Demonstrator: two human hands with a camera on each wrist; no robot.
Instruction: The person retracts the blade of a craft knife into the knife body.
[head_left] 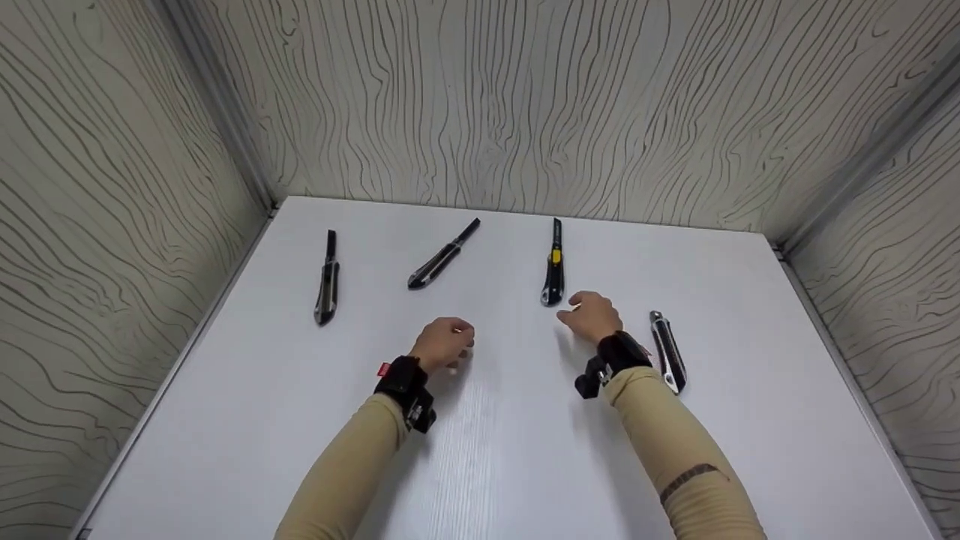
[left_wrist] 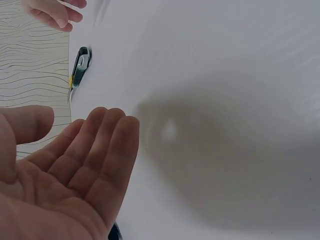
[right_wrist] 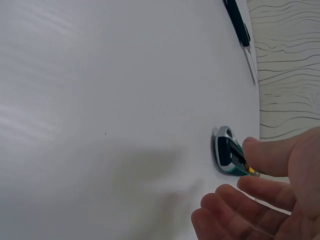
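Observation:
My right hand is just to the right of the handle end of a black utility knife with a yellow slider. Its thumb and fingers are apart, and the right wrist view shows the same knife beyond the thumb and index finger, with nothing held. Over the middle of the table hovers my left hand, fingers loosely bent and palm bare in the left wrist view. Ahead of it lies a grey-and-black utility knife with its blade extended, pointing up to the right.
Another utility knife, blade out, lies at the left of the white table. To the right, beside my right wrist, is a utility knife with no blade showing. Wood-grain panels enclose the back and sides.

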